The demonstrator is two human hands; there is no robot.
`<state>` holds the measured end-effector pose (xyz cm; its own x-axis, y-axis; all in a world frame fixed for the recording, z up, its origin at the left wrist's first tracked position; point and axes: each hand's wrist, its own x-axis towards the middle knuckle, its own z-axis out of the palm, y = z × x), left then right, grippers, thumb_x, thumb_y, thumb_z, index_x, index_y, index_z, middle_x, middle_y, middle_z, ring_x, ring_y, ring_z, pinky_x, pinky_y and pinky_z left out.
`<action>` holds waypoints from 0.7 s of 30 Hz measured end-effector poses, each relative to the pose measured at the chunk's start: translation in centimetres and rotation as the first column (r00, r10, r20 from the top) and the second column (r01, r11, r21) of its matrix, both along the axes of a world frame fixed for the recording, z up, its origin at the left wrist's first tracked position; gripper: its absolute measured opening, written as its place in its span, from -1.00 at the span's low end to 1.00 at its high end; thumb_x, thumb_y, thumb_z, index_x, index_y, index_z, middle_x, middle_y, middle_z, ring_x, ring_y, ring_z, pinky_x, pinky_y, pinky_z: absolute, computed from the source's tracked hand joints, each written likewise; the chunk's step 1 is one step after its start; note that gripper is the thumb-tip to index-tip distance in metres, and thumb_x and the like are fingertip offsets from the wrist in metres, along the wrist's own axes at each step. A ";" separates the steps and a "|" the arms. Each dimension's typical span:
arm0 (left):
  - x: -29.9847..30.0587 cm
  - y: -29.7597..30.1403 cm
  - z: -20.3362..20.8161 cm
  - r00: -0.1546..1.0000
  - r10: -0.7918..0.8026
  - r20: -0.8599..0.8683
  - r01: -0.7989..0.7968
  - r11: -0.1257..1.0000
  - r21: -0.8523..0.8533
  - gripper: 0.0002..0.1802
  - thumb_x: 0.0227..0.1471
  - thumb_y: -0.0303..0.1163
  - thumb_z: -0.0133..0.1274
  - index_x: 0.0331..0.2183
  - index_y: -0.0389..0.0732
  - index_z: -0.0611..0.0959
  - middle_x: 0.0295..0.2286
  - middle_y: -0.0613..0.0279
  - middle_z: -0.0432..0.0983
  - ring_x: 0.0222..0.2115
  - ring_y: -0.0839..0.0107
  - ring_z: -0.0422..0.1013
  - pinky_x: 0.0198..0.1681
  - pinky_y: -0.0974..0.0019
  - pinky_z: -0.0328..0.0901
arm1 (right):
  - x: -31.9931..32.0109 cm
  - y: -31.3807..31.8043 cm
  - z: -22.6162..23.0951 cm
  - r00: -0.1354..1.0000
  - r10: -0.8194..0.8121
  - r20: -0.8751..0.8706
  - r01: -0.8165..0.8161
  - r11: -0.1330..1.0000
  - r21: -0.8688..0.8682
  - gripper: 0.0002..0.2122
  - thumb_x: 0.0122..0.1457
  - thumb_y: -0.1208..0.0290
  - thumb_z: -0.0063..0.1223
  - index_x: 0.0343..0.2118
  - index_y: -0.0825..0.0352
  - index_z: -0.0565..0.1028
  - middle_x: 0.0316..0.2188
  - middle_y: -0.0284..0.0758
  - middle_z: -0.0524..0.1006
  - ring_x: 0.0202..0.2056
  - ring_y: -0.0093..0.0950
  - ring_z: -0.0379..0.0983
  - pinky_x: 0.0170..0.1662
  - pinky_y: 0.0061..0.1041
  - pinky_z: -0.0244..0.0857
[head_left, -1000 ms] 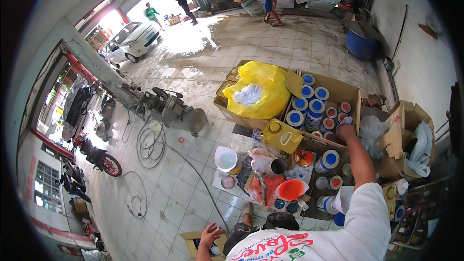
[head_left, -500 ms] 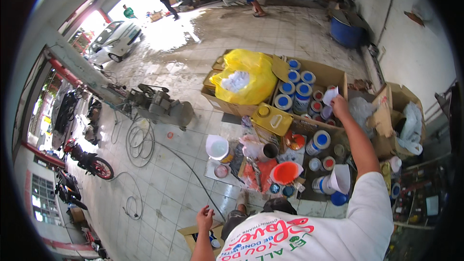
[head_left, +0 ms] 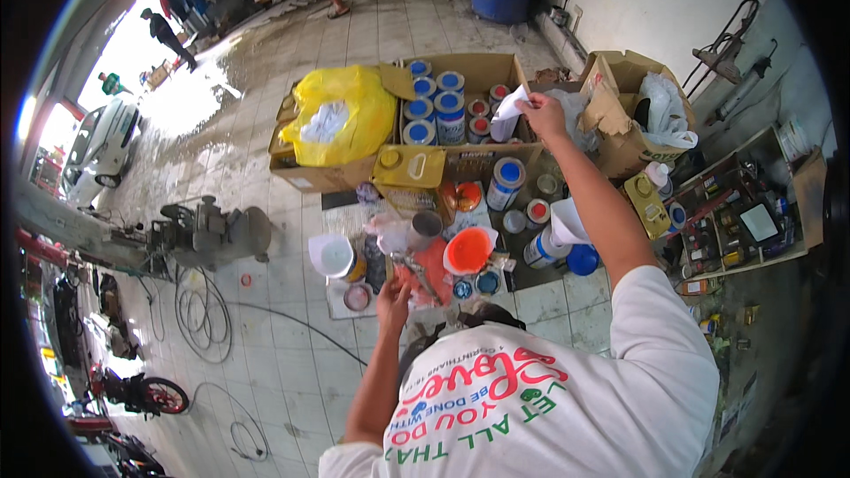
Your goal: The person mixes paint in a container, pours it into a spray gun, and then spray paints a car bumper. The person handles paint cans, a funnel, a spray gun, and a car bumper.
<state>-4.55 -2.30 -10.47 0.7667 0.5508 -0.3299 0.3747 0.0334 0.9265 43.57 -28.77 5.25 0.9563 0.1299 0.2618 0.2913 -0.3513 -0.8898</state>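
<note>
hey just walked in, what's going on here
A person in a white shirt holds a white paper-like piece in the right hand, at the right side of an open cardboard box of cans. The left hand is near a red-stained sheet; whether it touches anything is unclear. An orange-red container stands close by.
</note>
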 end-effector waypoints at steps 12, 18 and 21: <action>7.7 0.6 -7.7 0.986 0.129 -0.101 -0.111 0.979 0.173 0.00 -0.03 -0.31 0.12 0.37 -0.41 0.09 0.12 -0.32 0.39 0.15 -0.08 0.38 0.19 0.09 0.28 | -30.0 7.2 3.1 0.871 0.013 0.491 0.055 0.991 -0.123 -0.82 0.13 0.40 0.33 -0.40 0.36 0.53 -0.18 -0.15 0.60 -0.01 -0.09 0.47 0.00 -0.16 0.31; 2.9 -1.2 1.6 0.996 0.051 -0.068 -0.047 0.997 0.058 -0.17 0.06 -0.46 -0.05 0.36 -0.26 0.19 -0.10 -0.12 0.58 -0.23 0.16 0.61 -0.17 0.18 0.47 | -35.8 7.9 2.7 0.768 0.202 0.608 -0.004 0.950 -0.311 -0.83 0.04 0.38 0.34 -0.47 0.26 0.51 -0.18 -0.27 0.60 0.12 -0.15 0.41 0.12 -0.05 0.16; 0.4 -0.7 1.2 0.996 0.068 0.065 -0.074 0.992 0.099 -0.20 0.09 -0.46 -0.07 0.37 -0.23 0.18 -0.16 -0.06 0.61 -0.37 0.28 0.60 -0.27 0.21 0.48 | -38.5 9.7 -1.0 0.651 0.496 0.575 -0.117 0.814 -0.570 -0.85 0.04 0.30 0.23 -0.36 0.22 0.57 -0.08 -0.34 0.60 0.20 -0.24 0.36 0.18 0.02 0.12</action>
<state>-4.19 -3.02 -9.31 0.7414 0.6327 -0.2237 0.3173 -0.0367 0.9476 5.03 -19.10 4.27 0.4112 0.6593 0.6295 0.8980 -0.4118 -0.1553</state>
